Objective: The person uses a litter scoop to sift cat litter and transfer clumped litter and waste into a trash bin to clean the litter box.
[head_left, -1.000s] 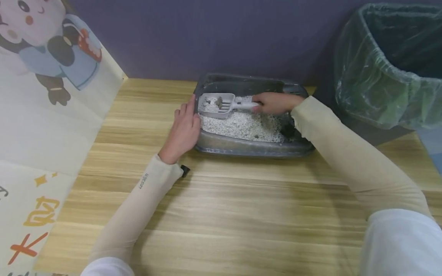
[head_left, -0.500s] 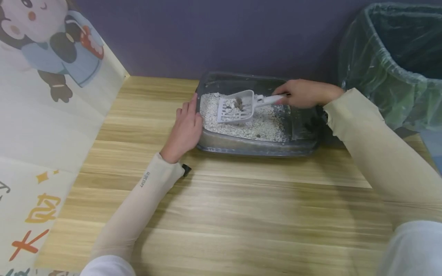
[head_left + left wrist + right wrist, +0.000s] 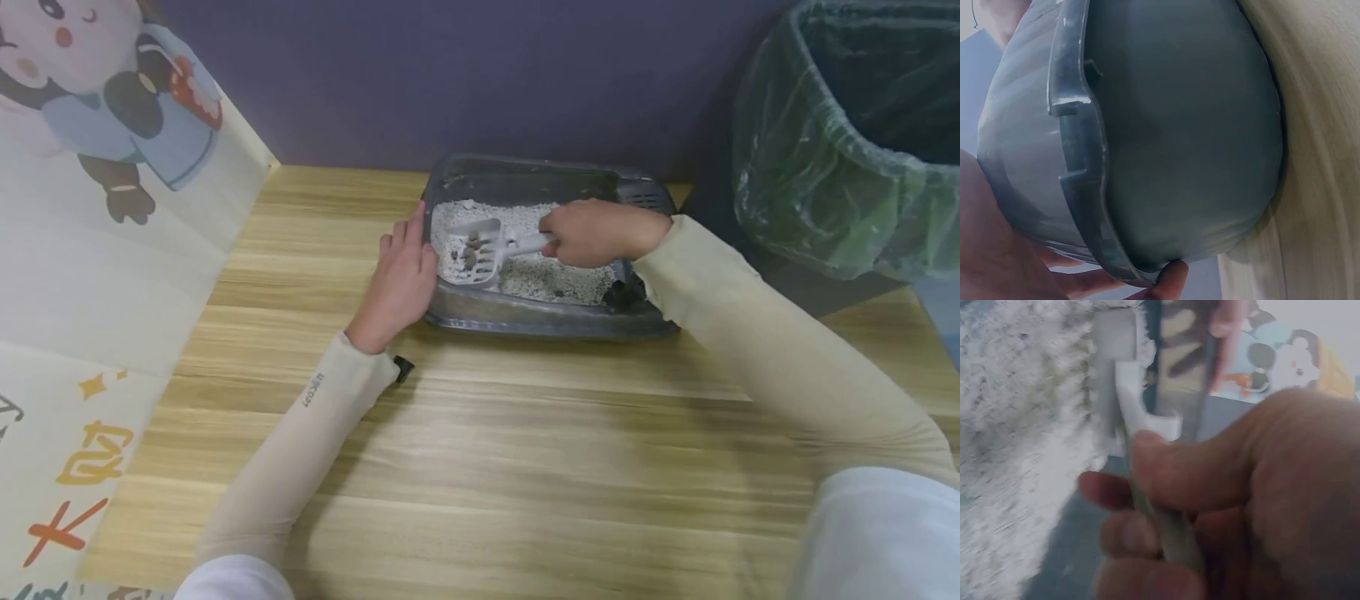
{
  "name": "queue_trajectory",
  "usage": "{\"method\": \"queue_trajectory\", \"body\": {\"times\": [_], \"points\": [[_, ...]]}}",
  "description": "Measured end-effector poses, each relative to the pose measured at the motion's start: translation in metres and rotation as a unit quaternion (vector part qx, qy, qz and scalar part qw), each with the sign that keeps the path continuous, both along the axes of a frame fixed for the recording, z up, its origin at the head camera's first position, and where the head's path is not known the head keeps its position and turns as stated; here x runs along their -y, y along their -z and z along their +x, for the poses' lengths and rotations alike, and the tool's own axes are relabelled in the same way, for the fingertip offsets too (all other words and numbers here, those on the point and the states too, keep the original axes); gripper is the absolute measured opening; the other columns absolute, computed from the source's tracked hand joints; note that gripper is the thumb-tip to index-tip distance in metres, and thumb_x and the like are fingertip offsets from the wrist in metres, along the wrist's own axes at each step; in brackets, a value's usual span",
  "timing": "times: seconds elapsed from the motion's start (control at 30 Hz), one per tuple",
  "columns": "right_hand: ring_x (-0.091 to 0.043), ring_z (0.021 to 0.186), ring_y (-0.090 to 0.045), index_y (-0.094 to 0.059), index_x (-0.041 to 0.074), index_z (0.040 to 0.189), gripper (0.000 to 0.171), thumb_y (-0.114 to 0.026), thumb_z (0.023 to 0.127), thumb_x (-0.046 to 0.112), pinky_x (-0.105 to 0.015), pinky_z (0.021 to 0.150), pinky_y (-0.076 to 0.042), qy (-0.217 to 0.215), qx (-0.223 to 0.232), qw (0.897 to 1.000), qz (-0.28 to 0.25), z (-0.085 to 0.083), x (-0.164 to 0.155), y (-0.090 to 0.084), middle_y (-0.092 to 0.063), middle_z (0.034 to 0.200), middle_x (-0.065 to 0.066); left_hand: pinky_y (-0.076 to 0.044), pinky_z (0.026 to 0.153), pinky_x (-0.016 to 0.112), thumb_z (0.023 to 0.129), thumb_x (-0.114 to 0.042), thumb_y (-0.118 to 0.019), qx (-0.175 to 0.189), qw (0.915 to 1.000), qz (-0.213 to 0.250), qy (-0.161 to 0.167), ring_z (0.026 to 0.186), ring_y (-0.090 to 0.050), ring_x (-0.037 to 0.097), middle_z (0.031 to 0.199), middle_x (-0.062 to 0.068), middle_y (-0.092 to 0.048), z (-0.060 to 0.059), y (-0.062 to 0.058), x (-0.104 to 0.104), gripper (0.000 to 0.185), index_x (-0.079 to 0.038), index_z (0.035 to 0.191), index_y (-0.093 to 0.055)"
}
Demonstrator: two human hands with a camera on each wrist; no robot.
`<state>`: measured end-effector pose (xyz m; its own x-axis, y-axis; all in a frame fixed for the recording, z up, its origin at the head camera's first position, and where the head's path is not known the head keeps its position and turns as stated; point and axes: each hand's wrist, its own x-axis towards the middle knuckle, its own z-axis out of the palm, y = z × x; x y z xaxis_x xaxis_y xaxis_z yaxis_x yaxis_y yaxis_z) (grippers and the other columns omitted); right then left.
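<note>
— What is the right hand (image 3: 596, 233) doing?

— It grips the handle of a white slotted scoop (image 3: 480, 250), thumb and fingers curled round it. The right wrist view shows the thumb (image 3: 1197, 481) laid along the handle and the other fingers wrapped beneath (blurred, but the hold is plain).

— And where is the scoop?

— Inside the grey litter tray (image 3: 551, 321), toward its left end. Its bowl sits low over the pale litter (image 3: 555, 279) and carries a few dark clumps (image 3: 471, 250) together with some grains. The handle runs rightward into the fist.

— The left hand?

— The left hand (image 3: 401, 279) lies flat against the tray's left end, fingers straight and together, pressing on the rim and wall without curling round anything. In the left wrist view the tray's outer wall (image 3: 1179, 137) fills the picture, with a fingertip (image 3: 1169, 278) at its lower edge and the palm at lower left.

— Where does the tray stand?

— On a wooden table (image 3: 487, 467), at its far edge, close to a dark purple wall (image 3: 450, 75). One more dark clump (image 3: 558, 293) lies in the litter near the tray's front wall.

— Anything else about?

— A bin lined with a translucent green bag (image 3: 847, 142) stands to the right, apart from the tray. On the left a cartoon poster (image 3: 97, 167) leans beside the table. Both arms wear beige sleeves (image 3: 757, 342).
</note>
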<state>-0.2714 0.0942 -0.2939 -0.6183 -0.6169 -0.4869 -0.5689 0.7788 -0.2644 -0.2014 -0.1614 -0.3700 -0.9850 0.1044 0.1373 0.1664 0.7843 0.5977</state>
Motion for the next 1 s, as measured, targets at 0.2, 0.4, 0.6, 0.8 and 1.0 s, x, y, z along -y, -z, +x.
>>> {"method": "queue_trajectory", "body": {"times": [0.2,0.4,0.6,0.8,1.0], "points": [[-0.021,0.067,-0.044,-0.047,0.008,0.119,0.028,-0.034,0.103,0.028,-0.035,0.061,-0.040,0.019,0.020,0.999,-0.039,-0.009,-0.021,0.016,-0.049,0.088,-0.011,-0.033,0.101,0.048,0.101,-0.024,-0.026,0.006,1.0000,0.003,0.005,0.120,-0.033,0.035,0.146,0.020,-0.028,0.000,-0.003,-0.002,0.057,-0.012,0.153,-0.007],[-0.020,0.060,-0.042,-0.044,0.008,0.123,0.030,-0.034,0.103,0.029,-0.036,0.057,-0.038,0.041,-0.016,0.996,-0.074,0.005,-0.046,0.007,-0.049,0.083,-0.009,-0.031,0.102,0.049,0.101,-0.024,-0.026,0.011,0.9999,0.012,0.002,0.123,-0.031,0.036,0.147,0.021,-0.027,0.003,-0.002,-0.004,0.057,-0.011,0.153,-0.007],[-0.021,0.063,-0.043,-0.045,0.006,0.122,0.028,-0.040,0.102,0.025,-0.037,0.061,-0.036,0.076,-0.121,0.979,-0.143,0.033,-0.068,0.012,-0.049,0.080,-0.007,-0.033,0.100,0.051,0.100,-0.022,-0.026,0.005,0.9999,0.012,-0.005,0.121,-0.033,0.038,0.143,0.023,-0.030,0.006,-0.002,0.000,0.056,-0.009,0.153,-0.010],[-0.020,0.056,-0.040,-0.039,0.010,0.129,0.032,-0.041,0.101,0.027,-0.035,0.053,-0.035,0.101,-0.148,0.961,-0.211,0.048,-0.083,0.028,-0.047,0.078,-0.008,-0.033,0.100,0.051,0.100,-0.021,-0.026,0.000,1.0000,0.005,-0.008,0.119,-0.034,0.039,0.142,0.024,-0.032,0.005,-0.003,0.002,0.056,-0.009,0.152,-0.011],[-0.022,0.063,-0.041,-0.046,0.008,0.124,0.029,-0.041,0.101,0.024,-0.037,0.059,-0.035,0.106,-0.165,0.951,-0.239,0.047,-0.092,0.030,-0.046,0.079,-0.007,-0.032,0.100,0.051,0.100,-0.022,-0.025,-0.001,1.0000,0.005,-0.002,0.120,-0.033,0.038,0.143,0.024,-0.031,0.003,-0.003,0.000,0.056,-0.010,0.153,-0.011]]}}
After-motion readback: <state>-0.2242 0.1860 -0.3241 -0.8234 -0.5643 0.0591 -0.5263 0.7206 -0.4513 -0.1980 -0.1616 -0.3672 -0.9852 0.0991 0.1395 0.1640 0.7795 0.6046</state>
